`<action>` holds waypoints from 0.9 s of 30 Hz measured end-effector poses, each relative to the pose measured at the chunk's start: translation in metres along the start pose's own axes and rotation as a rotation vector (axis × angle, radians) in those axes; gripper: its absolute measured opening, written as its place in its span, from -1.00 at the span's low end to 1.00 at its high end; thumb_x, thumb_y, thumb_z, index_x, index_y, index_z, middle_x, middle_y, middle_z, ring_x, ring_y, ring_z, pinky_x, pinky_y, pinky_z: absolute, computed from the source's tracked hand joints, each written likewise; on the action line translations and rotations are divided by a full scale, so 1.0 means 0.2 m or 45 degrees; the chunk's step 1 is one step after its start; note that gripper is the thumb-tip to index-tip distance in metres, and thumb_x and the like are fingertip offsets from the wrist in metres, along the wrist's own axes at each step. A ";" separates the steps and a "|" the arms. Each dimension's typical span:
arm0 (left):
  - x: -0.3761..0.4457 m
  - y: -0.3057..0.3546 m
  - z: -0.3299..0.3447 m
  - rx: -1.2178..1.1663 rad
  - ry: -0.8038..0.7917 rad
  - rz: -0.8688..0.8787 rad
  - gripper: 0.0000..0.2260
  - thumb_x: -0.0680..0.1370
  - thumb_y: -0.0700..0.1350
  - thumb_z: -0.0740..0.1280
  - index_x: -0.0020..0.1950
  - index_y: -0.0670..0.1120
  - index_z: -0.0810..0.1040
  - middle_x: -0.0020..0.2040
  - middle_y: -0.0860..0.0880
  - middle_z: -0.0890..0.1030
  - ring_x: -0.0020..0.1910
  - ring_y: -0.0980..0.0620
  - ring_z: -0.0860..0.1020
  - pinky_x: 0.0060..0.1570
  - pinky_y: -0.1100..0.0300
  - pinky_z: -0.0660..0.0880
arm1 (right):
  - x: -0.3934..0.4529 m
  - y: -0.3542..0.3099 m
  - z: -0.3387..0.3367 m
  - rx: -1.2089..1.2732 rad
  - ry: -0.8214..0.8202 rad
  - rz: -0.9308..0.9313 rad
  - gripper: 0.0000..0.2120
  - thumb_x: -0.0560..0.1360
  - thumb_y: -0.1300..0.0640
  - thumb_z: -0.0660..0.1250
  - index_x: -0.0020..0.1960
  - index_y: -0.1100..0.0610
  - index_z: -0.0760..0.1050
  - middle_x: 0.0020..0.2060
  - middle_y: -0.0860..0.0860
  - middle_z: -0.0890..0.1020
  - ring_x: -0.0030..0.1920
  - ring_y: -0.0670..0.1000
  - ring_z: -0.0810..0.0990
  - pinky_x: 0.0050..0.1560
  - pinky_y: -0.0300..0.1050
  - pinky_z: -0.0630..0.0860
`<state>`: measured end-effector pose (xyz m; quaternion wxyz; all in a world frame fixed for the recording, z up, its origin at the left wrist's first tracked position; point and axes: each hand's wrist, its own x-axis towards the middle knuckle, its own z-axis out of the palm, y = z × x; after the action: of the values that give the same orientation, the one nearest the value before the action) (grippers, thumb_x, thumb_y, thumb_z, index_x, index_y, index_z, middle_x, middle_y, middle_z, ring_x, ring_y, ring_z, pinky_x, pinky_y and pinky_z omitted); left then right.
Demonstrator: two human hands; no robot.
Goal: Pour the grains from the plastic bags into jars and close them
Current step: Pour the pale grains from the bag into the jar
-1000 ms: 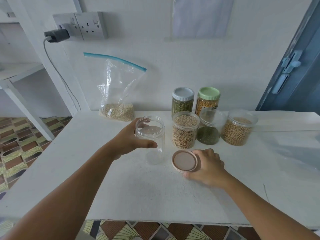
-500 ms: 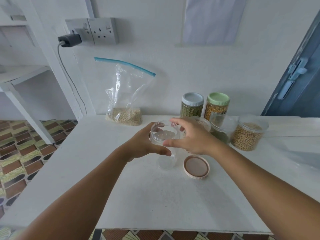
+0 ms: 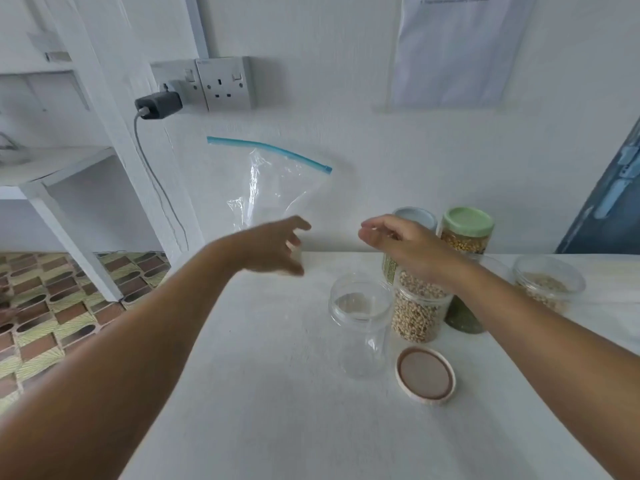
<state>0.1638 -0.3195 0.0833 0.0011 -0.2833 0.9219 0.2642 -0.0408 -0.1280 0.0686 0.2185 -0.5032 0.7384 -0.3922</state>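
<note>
I have let go of the empty jar [image 3: 360, 323]: half a second ago both my hands were around its rim, and now it stands alone and upright on the table [image 3: 277, 410], mouth open, with its lid [image 3: 426, 375] lying inside-up just to its near right. Both hands have moved away from it toward the far side, where the plastic bag [image 3: 277, 188] leans against the wall with its blue zip strip on top. I read that as the jar being ready and the step in hand being to fetch the bag for pouring.

My left hand [image 3: 273, 247] is out in front of the bag's lower part, fingers spread and loosely bent, thumb low; it covers the grain at the bottom of the bag, and I cannot tell whether the fingers already touch the plastic. They are not clasped round anything. My right hand [image 3: 405, 244] hangs in the air right of the bag, above the filled jars, fingers relaxed and slightly curled, holding nothing.

Right of the empty jar stand an open jar of pale grain [image 3: 415, 317], touching or just beside it, and further jars behind, two of them lidded, the green-lidded jar [image 3: 465, 233] among them.
</note>
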 end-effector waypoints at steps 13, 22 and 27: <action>0.68 0.07 -0.26 0.873 0.700 -0.123 -0.52 0.69 0.10 0.26 0.60 0.05 0.32 0.53 -0.14 0.26 0.45 -0.25 0.24 0.43 -0.13 0.27 | 0.93 0.02 0.08 0.290 0.101 0.130 -0.56 0.61 0.08 0.38 0.47 -0.04 0.45 0.31 0.03 0.57 0.24 0.06 0.57 0.32 0.00 0.53; 0.70 0.04 -0.31 0.702 0.835 -0.111 -0.82 0.66 0.06 0.35 0.24 0.12 0.60 0.36 -0.05 0.38 0.36 -0.19 0.28 0.37 -0.09 0.25 | 1.04 0.03 0.16 0.390 0.207 0.039 -0.76 0.63 0.09 0.34 0.27 0.04 0.60 -0.09 -0.04 0.60 -0.04 0.00 0.57 -0.10 -0.19 0.46; 0.59 -0.01 -0.33 0.519 0.850 -0.086 -0.81 0.59 0.16 0.41 0.19 0.19 0.63 0.38 -0.01 0.38 0.42 -0.18 0.25 0.41 -0.11 0.18 | 0.95 0.01 0.20 0.495 0.284 -0.093 -0.95 0.58 0.06 0.45 0.03 -0.02 0.67 -0.20 -0.06 0.64 -0.14 -0.04 0.57 -0.07 -0.15 0.51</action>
<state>0.0755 -0.4159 0.1216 -0.2338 -0.3780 0.8953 -0.0310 -0.0893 -0.3165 0.0564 0.2142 -0.4316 0.6496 -0.5881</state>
